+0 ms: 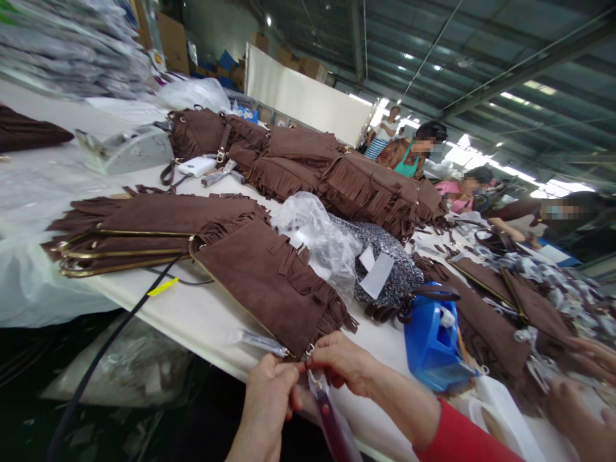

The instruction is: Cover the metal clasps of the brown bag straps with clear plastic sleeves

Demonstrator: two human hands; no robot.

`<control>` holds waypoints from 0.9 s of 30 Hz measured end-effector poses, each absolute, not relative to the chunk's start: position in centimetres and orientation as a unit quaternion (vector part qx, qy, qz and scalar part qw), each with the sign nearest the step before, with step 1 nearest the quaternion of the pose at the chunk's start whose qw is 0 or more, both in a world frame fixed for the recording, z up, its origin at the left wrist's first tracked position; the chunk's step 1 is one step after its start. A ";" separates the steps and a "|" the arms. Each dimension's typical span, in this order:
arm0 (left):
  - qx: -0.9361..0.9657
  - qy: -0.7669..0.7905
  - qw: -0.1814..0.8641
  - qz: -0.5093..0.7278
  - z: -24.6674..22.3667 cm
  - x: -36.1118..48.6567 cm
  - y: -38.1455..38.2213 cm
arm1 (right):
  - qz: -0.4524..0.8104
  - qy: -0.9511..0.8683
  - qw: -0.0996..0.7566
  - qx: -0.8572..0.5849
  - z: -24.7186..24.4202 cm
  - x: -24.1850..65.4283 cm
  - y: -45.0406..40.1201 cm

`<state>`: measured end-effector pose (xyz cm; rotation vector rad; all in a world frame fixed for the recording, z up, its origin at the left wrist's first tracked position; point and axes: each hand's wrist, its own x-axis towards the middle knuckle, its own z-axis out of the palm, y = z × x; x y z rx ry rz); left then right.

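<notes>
A brown suede bag (260,276) with fringe along its side lies at the table's front edge, one corner pointing toward me. At that corner my left hand (270,394) is closed in a pinch by the bag's metal fitting. My right hand (344,362) pinches the metal clasp (309,350) of a strap from the other side. Below the fingers hangs the dark red-brown strap (330,417), wrapped in clear plastic. A second plastic-wrapped piece (262,342) sticks out left of the corner. My fingertips partly hide the join of clasp and bag.
More fringed bags (293,160) are piled behind, and gold-framed ones (129,221) lie left. Crumpled plastic (317,237) and a black-and-white woven bag (385,263) sit beyond. A blue tape dispenser (428,340) stands right, near another person's hands (577,398). A black cable (110,340) crosses the table edge.
</notes>
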<state>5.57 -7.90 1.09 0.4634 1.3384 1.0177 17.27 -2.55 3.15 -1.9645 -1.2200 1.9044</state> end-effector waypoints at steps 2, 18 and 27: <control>0.191 0.590 0.636 0.459 0.9 5.8 -7.9 | 0.625 -0.419 0.069 -0.655 3.4 17.1 -2.6; 0.089 0.517 0.693 0.495 0.1 7.4 -7.9 | 0.582 -0.515 -0.010 -0.629 6.3 16.4 -2.2; 0.053 0.454 0.721 0.520 0.9 7.5 -7.6 | 0.526 -0.564 -0.021 -0.637 6.5 16.8 -2.5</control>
